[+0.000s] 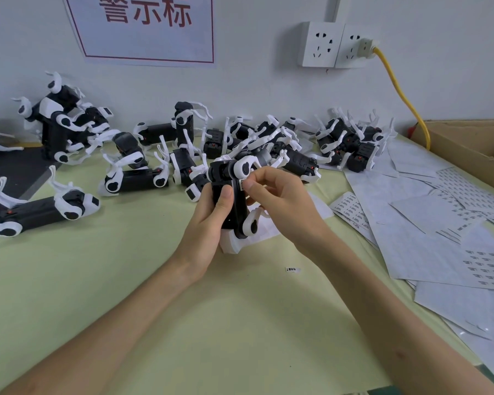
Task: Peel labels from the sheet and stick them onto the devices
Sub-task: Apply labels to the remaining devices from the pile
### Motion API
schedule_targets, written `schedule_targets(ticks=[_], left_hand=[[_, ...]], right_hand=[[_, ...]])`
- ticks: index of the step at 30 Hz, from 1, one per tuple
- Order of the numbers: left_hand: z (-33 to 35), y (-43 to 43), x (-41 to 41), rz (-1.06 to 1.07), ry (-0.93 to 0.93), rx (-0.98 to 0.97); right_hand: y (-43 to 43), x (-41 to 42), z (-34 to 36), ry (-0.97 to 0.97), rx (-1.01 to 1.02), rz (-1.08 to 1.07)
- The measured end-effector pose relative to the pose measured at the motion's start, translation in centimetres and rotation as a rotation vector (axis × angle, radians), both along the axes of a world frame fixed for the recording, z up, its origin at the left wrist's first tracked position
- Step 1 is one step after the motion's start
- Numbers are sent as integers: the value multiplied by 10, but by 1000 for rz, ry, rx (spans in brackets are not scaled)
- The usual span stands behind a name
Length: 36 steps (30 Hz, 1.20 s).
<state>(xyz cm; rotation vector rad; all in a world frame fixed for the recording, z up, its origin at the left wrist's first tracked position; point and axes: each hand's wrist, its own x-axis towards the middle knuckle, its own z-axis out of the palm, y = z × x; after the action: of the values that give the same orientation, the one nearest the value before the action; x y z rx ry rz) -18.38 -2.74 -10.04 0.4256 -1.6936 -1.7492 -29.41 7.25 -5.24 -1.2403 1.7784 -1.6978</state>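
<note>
So the device [234, 201] is a glossy black plastic block with curvy white clips, held upright just above the pale green bench [183, 309]. The left hand [208, 223] has its fingers curled round the body, thumb flat on the front. The right hand [280, 201] pinches a tiny white label [242, 184] against the device's upper edge. Another small label [293, 269] lies loose on the bench. Thin paper label sheets [411, 238] sprawl to the right, and a heap of matching devices [183, 143] crowds the back wall.
</note>
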Motion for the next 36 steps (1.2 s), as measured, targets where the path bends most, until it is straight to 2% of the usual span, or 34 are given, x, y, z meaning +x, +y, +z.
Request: schedule_targets(ticks=[18,23,27,31,36], left_hand=[[-2,-1,0,9,27,-27],[-2,-1,1,14,23,-8],[2,0,0,1,41,69],[12,2,2,-125,108,233],[18,7,4,-210,94,296]], right_hand=[[-3,0,-5,-4,-11,-41],[-2,-1,-5,-88,-38,-60],[-2,-3,-8,-223,25,-89],[-4,-2,-11,-386,56,42],[-3,2,-11,-336,-21,124]])
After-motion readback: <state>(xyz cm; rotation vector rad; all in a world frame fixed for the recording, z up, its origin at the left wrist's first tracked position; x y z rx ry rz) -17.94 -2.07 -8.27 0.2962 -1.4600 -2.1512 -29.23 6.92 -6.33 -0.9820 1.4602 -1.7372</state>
